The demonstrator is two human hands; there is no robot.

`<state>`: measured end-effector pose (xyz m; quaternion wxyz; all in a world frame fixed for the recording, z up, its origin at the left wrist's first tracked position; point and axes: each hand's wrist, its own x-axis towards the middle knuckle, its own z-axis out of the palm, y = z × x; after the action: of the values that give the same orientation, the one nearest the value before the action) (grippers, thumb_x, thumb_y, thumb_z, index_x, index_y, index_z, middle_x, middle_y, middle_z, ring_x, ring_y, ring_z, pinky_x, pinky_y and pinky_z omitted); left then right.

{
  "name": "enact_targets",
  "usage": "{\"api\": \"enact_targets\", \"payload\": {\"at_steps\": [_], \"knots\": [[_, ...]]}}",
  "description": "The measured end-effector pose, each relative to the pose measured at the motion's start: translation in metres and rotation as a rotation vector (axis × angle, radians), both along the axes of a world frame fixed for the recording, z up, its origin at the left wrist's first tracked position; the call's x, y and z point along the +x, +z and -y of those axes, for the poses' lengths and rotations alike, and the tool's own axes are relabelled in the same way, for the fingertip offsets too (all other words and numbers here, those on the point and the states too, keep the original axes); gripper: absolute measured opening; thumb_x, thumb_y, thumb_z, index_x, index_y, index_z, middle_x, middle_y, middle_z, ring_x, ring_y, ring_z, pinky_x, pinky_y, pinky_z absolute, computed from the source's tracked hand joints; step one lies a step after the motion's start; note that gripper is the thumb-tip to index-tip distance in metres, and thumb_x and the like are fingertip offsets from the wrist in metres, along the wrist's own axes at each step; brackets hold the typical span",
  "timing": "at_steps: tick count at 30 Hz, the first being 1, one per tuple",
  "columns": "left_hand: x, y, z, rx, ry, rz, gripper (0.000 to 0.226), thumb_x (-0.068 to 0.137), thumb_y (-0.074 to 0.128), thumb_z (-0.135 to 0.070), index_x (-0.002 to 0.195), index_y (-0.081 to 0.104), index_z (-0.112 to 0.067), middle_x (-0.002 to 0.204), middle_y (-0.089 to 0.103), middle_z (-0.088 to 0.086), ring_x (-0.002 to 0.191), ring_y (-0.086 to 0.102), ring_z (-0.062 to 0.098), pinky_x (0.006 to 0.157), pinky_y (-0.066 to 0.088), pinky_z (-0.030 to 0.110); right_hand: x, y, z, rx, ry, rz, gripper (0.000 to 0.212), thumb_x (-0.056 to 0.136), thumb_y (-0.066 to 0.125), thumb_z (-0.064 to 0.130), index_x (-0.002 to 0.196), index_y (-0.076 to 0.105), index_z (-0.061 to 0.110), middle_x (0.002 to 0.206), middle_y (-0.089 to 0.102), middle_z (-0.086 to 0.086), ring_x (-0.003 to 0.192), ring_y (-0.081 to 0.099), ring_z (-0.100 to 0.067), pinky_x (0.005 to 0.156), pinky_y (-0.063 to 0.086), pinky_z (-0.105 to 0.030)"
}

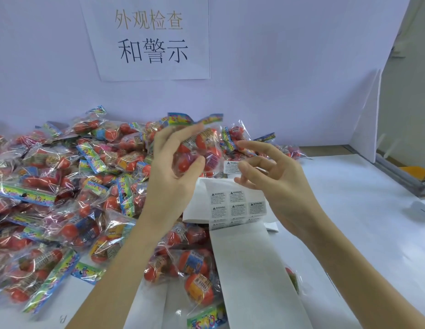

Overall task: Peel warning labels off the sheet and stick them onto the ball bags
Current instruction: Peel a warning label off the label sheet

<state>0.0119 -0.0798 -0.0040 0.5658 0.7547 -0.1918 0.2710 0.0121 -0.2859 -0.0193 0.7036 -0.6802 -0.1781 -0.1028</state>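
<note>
Cellophane on the ball bag [197, 150] looks light, crinkly and slippery, so the left hand [173, 167] grips it around the firm balls. Just right of the bag, the right hand [273, 172] pinches a flimsy warning label [231, 166] by its edge, above the label sheet [237, 205].

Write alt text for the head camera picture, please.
A left hand holds up a clear bag of red balls while the right hand brings a peeled warning label toward it, above a label sheet and a heap of bags.

Label sheet [237, 206] small print illegible; strip's lower end cropped.
</note>
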Motion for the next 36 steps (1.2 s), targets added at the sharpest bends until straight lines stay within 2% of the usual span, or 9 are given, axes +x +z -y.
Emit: {"api": "enact_targets", "payload": {"at_steps": [3,9,11,14,22,27,30,33,36], "knots": [[-0.002,-0.003,0.004,0.009,-0.081,-0.094,0.053,0.095,0.064,0.006,0.135,0.065,-0.028,0.14,0.049,-0.006,0.135,0.047,0.001,0.116,0.036,0.02,-0.001,0.0,-0.003,0.049,0.028,-0.042,0.039,0.092,0.079,0.024,0.13,0.069,0.028,0.083,0.069,0.003,0.08,0.067,-0.014,0.102,0.055,-0.058],[-0.001,-0.009,0.01,-0.016,-0.154,-0.162,0.054,0.095,0.062,0.006,0.136,0.066,-0.028,0.139,0.049,-0.007,0.136,0.046,0.001,0.122,0.035,0.036,0.0,-0.004,-0.005,0.04,0.004,-0.072,0.037,0.091,0.081,0.028,0.126,0.071,0.032,0.087,0.071,-0.001,0.083,0.068,-0.016,0.098,0.06,-0.044],[-0.001,-0.009,0.011,-0.005,-0.16,-0.146,0.05,0.096,0.062,0.002,0.137,0.066,-0.027,0.139,0.05,-0.004,0.136,0.046,0.003,0.122,0.034,0.035,0.0,-0.004,-0.005,0.043,-0.016,-0.074,0.036,0.087,0.081,0.031,0.122,0.072,0.034,0.088,0.072,-0.001,0.083,0.07,-0.018,0.094,0.059,-0.038],[-0.001,-0.01,0.012,-0.004,-0.156,-0.121,0.042,0.097,0.064,-0.013,0.136,0.066,-0.027,0.141,0.049,-0.004,0.135,0.046,-0.001,0.119,0.032,0.02,0.0,-0.004,-0.005,0.034,-0.02,-0.068,0.034,0.091,0.08,0.024,0.123,0.072,0.031,0.086,0.071,-0.001,0.083,0.069,-0.018,0.098,0.058,-0.048],[0.0,-0.013,0.014,0.04,-0.101,-0.078,0.044,0.093,0.079,-0.022,0.134,0.066,-0.033,0.139,0.049,-0.014,0.136,0.046,-0.003,0.114,0.033,0.012,-0.002,-0.003,-0.005,-0.021,-0.038,-0.044,0.037,0.093,0.077,0.018,0.127,0.068,0.027,0.088,0.072,-0.002,0.087,0.067,-0.02,0.101,0.053,-0.06],[0.004,-0.016,0.013,0.023,-0.091,-0.066,0.044,0.091,0.082,-0.019,0.131,0.068,-0.033,0.139,0.053,-0.011,0.135,0.049,-0.001,0.11,0.033,0.008,-0.003,-0.002,-0.006,-0.069,-0.061,-0.001,0.036,0.093,0.077,0.019,0.127,0.066,0.024,0.084,0.072,0.001,0.084,0.067,-0.018,0.089,0.055,-0.04],[0.005,-0.018,0.013,-0.015,-0.145,-0.092,0.045,0.092,0.08,-0.018,0.132,0.068,-0.035,0.14,0.057,-0.011,0.135,0.052,0.003,0.116,0.038,0.021,-0.002,-0.005,-0.008,-0.07,-0.118,0.025,0.034,0.093,0.078,0.019,0.124,0.066,0.022,0.081,0.069,0.0,0.078,0.068,-0.013,0.078,0.054,-0.024],[0.005,-0.018,0.013,-0.126,-0.235,-0.142,0.045,0.093,0.078,-0.017,0.133,0.067,-0.034,0.143,0.06,-0.012,0.139,0.052,0.01,0.12,0.04,0.045,-0.001,-0.004,-0.011,-0.054,-0.167,-0.009,0.036,0.086,0.08,0.036,0.118,0.07,0.023,0.077,0.057,-0.003,0.073,0.065,-0.013,0.074,0.059,-0.026],[0.005,-0.018,0.013,-0.233,-0.326,-0.176,0.052,0.09,0.076,-0.01,0.137,0.064,-0.03,0.145,0.06,-0.009,0.136,0.056,0.023,0.116,0.044,0.055,-0.002,-0.004,-0.01,-0.032,-0.101,-0.095,0.036,0.086,0.075,0.045,0.107,0.075,0.016,0.075,0.061,-0.004,0.069,0.065,-0.015,0.077,0.063,-0.033]]}}
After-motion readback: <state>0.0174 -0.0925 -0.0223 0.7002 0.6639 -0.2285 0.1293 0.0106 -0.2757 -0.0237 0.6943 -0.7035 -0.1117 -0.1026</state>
